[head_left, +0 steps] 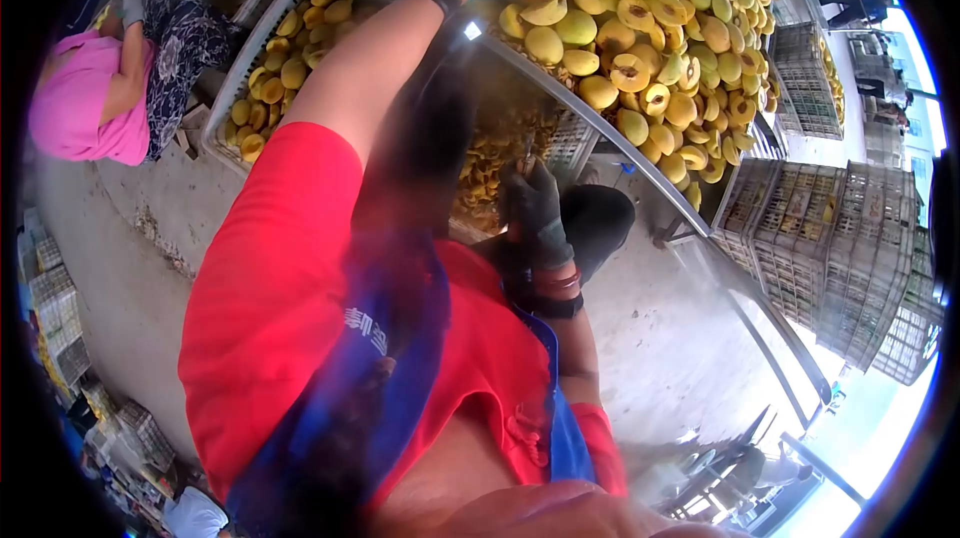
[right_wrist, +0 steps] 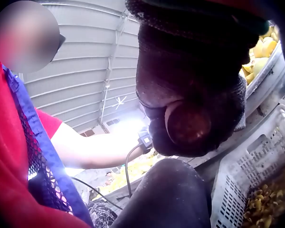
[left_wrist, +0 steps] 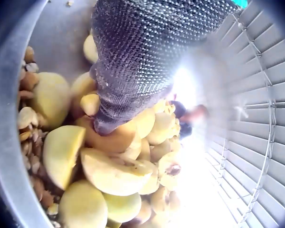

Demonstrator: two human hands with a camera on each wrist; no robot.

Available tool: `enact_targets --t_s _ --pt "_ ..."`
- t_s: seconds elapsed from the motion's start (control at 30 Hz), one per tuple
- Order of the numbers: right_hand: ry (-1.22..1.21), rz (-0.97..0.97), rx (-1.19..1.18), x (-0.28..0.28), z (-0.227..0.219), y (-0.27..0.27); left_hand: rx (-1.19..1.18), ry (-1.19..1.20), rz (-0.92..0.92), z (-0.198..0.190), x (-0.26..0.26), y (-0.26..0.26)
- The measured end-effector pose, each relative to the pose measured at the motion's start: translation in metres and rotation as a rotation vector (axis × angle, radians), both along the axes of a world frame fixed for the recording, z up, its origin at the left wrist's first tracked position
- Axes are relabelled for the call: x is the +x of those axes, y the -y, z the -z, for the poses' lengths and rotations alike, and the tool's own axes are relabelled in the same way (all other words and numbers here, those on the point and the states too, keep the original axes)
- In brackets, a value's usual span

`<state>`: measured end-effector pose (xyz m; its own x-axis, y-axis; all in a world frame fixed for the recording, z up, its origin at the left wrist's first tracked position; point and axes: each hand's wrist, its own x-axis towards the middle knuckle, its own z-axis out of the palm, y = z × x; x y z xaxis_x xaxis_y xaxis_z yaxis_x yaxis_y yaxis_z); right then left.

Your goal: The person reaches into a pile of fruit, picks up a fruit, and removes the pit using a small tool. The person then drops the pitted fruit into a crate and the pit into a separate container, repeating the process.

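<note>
Cut yellow fruit [left_wrist: 114,175] is heaped on a metal table [left_wrist: 57,47] under and around a left hand [left_wrist: 137,61] clad in a dark knit glove. A cut piece is touched by the lowered fingertips; whether it is also pinched cannot be told, as the thumb's side is partly hidden. Rounded backs in pale to golden yellow, some tinged with green, are shown close to that hand, mixed with flat cut faces of creamy to orange flesh. Brown, roughened hollows are exposed at the centre of several halves. Small tan and brown bits [left_wrist: 28,116] are gathered along the table's raised edge, just beside the fruit near the left hand.

A round-ended brown object [right_wrist: 190,124] is gripped by the right hand [right_wrist: 190,80], its gloved fingers curled around it; the rest is largely covered by the glove. Below the right hand, yellow-brown scraps [right_wrist: 268,204] are held in a white slotted crate [right_wrist: 249,166]. Well to the right of both hands, crates [head_left: 830,248] are stacked past the table.
</note>
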<state>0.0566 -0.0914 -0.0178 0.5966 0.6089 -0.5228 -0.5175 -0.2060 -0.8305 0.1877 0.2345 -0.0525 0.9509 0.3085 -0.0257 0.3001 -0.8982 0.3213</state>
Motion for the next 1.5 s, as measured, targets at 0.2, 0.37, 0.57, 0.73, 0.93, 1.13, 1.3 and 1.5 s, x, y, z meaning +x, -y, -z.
enact_targets --t_s 0.2,0.37,0.57,0.73,0.93,1.13,1.3,1.5 --pt "0.074 -0.023 -0.005 0.002 -0.004 -0.002 -0.377 0.363 -0.222 0.033 -0.029 -0.003" --pt "0.07 0.018 0.054 0.0 -0.019 -0.001 -1.072 0.253 -0.185 -0.034 -0.086 0.014" --pt "0.267 -0.04 0.095 0.003 -0.032 -0.004 -0.944 0.514 0.218 -0.043 -0.137 0.053" --pt "0.718 0.226 0.166 0.013 -0.028 -0.015 -0.735 0.557 0.203 -0.091 -0.166 0.108" --pt "1.198 0.32 -0.035 0.023 -0.041 -0.016 -0.863 0.587 0.197 -0.077 -0.176 0.156" --pt "1.07 0.243 -0.036 0.036 -0.005 -0.015 -0.487 0.722 -0.012 -0.062 -0.185 0.174" --pt "1.035 0.221 0.036 0.002 -0.053 -0.008 -0.725 0.73 -0.187 -0.057 -0.185 0.17" --pt "0.976 0.083 0.078 -0.001 -0.04 -0.004 -1.043 0.796 -0.095 -0.099 -0.185 0.181"
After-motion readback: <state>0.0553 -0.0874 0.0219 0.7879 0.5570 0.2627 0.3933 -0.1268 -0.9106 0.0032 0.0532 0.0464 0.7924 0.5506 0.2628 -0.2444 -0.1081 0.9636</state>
